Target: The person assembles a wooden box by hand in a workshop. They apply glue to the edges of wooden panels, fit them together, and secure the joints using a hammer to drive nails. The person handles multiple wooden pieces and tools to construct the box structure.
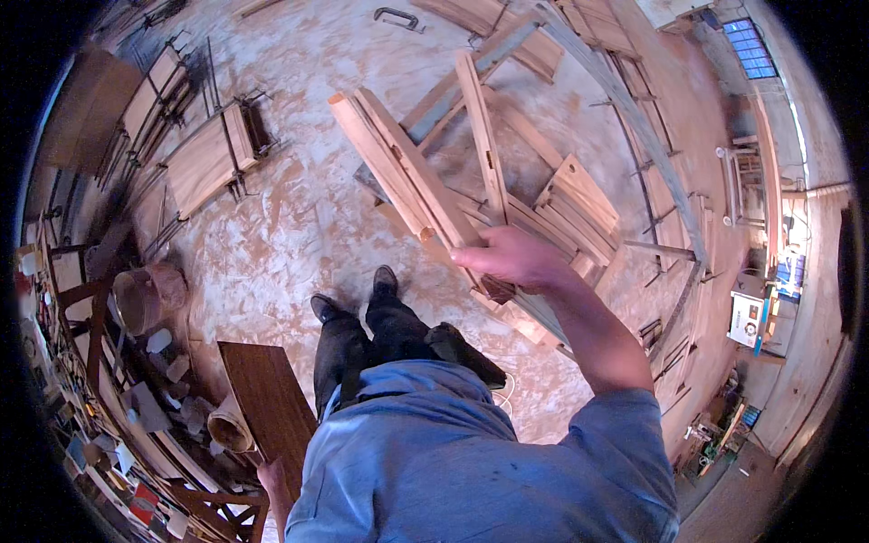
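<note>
Left hand (270,474): low at the near left, at the edge of the dark board; I cannot tell from here whether its fingers are clamped or merely resting.
Dark board (264,394): brown, flat-faced, slanting beside the person's left side.
Black shoes (386,282): on the dusty floor (262,235), just beyond the dark trousers.
Right hand (514,258): right of the shoes, fingers clamped on the near end of the pale timber.
Pale timber (385,158): long, grooved, slanting away to the far left, above other pieces.
Pale wood pieces (584,195): loosely heaped, right of the timber.
Clamped panel (210,163): far left, crossed by dark bars.
C-shaped clamp (398,18): farthest, lying on the floor.
</note>
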Motion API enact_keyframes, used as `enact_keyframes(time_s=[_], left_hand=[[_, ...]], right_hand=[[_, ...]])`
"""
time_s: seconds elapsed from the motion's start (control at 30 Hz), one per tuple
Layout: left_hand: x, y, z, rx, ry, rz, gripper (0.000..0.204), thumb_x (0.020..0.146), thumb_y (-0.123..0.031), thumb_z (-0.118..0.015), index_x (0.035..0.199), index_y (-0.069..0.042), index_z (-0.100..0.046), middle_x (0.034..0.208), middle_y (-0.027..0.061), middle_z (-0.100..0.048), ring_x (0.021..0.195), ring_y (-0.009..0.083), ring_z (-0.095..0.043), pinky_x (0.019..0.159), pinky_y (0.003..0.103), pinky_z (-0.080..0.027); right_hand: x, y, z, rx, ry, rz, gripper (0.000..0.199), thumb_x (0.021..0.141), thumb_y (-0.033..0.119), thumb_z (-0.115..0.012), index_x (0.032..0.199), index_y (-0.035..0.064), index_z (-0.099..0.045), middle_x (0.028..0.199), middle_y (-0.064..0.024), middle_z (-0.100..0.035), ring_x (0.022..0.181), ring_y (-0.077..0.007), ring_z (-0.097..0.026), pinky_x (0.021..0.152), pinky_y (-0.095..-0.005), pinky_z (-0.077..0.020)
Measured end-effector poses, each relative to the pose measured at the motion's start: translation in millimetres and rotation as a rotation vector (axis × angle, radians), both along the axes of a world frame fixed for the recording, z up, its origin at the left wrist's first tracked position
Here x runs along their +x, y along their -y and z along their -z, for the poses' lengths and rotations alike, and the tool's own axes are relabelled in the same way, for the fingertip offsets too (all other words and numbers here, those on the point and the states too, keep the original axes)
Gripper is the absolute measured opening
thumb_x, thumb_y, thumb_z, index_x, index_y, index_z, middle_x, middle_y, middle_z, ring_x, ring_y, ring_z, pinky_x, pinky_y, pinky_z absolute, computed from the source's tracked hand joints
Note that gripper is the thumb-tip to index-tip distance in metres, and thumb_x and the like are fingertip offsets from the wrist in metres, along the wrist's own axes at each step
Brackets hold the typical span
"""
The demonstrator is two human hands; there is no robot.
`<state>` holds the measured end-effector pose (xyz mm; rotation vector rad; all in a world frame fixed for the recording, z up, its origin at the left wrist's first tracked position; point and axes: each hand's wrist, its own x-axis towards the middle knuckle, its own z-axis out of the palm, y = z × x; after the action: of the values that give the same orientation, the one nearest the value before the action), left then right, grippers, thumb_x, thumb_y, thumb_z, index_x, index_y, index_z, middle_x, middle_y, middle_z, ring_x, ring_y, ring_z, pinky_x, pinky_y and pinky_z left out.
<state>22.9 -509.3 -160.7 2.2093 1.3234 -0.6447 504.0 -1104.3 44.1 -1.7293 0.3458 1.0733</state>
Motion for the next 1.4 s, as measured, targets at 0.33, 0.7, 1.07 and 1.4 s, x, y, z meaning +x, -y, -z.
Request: enact_keyframes(time_s=[0.33, 0.7, 1.07, 1.4], left_hand=[[35, 30, -34, -0.03, 0.084, 0.0, 0.039, 0.067, -0.02, -0.07, 0.091, 0.011, -0.066, 0.079, 0.0159, -0.069, 0.073, 0.0253, -0.065, 0.07, 0.038, -0.051], [99, 43, -90, -0.079, -0.104, -0.154, 0.029, 0.064, -0.01, -0.069, 0.085, 0.009, -0.068, 0.081, 0.0142, -0.069, 0.072, 0.0203, -0.063, 0.068, 0.035, -0.05], [60, -14, -43, -0.025, 0.109, -0.042, 0.027, 0.066, -0.018, -0.065, 0.074, 0.008, -0.062, 0.061, 0.0082, -0.06, 0.055, 0.0202, -0.054, 0.054, 0.039, -0.045], [135, 22, -111, 0.012, 0.048, 0.024, 0.031, 0.072, -0.021, -0.064, 0.09, 0.004, -0.067, 0.074, 0.0106, -0.067, 0.063, 0.0198, -0.062, 0.061, 0.036, -0.05]], right_hand=[[-22, 24, 59, -0.004, 0.017, -0.033, 0.043, 0.085, 0.041, -0.065, 0.094, -0.0014, -0.063, 0.067, -0.0055, -0.059, 0.057, -0.0147, -0.057, 0.05, -0.0329, -0.0449], [-55, 28, 108, -0.219, 0.137, 0.069, 0.045, 0.08, 0.036, -0.069, 0.101, -0.0019, -0.06, 0.077, -0.0135, -0.064, 0.068, -0.0231, -0.064, 0.061, -0.0369, -0.0512], [-74, 3, 130, -0.774, 0.423, -0.202, 0.038, 0.079, 0.03, -0.066, 0.096, -0.0015, -0.056, 0.097, -0.0241, -0.06, 0.094, -0.0398, -0.062, 0.082, -0.0498, -0.0491], [-77, -7, 129, -0.97, 0.729, -0.43, 0.048, 0.076, 0.028, -0.07, 0.11, -0.0026, -0.056, 0.105, -0.0253, -0.057, 0.104, -0.0415, -0.054, 0.09, -0.0476, -0.0444]])
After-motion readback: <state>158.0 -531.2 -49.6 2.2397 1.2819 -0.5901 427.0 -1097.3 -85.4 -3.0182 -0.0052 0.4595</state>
